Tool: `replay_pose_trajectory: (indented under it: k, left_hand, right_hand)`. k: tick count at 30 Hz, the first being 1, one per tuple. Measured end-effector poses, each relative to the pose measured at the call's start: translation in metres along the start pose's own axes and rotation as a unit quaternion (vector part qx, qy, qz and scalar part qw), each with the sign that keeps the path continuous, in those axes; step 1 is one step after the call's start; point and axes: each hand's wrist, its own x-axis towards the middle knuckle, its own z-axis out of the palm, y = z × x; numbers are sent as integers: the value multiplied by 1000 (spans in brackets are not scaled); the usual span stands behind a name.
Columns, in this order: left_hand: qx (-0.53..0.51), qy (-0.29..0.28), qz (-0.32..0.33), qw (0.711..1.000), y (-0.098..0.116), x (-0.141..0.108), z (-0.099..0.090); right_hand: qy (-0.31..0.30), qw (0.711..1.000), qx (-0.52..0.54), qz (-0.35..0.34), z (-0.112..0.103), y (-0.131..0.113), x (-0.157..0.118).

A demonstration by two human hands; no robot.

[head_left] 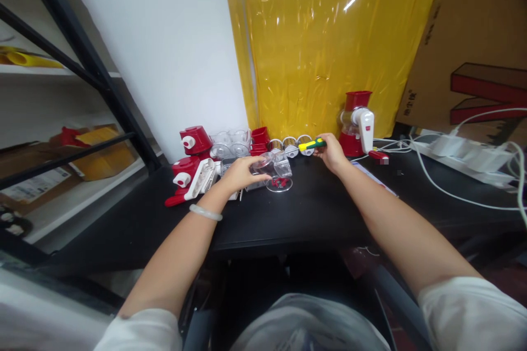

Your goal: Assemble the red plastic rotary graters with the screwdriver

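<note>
My left hand (244, 173) is closed around a clear plastic housing (280, 166), held just above the black table. In my right hand (328, 152) is a screwdriver with a yellow and green handle (312, 145), its shaft pointing left toward the housing. Whether the tip touches the housing cannot be made out. Below the housing lies a clear round disc with red parts (280, 183). Metal grater drums with white rims (290, 146) stand behind, between my hands.
Red and white grinder parts (193, 162) and clear housings (230, 142) are grouped at the left. An assembled red and white grinder (357, 125) stands at the right, near a power strip with cables (469, 154). Yellow film (329, 38) and a cardboard box (473, 38) rise behind the table.
</note>
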Motion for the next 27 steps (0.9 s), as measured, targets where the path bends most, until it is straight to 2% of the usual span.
replay_pose_trajectory:
  k: [3,7,15,19,23,27]
  left_hand:
    - [1,0,-2,1000,0,0,0]
    - [4,2,2,1000,0,0,0]
    - [0,5,3,1000,-3,0,2]
    - [4,7,3,1000,-4,0,2]
    - [2,6,6,1000,-3,0,2]
    - [-1,4,8,1000,-2,0,1]
  right_hand:
    - [16,998,-57,-29,-2,2,3]
    - [8,991,-112,-71,-5,5,5]
    - [-25,999,31,0,-2,1,0]
    - [-2,1000,-25,-10,-4,5,5]
    - [20,990,-120,-66,-8,9,9]
    - [4,995,-89,-51,-7,8,7]
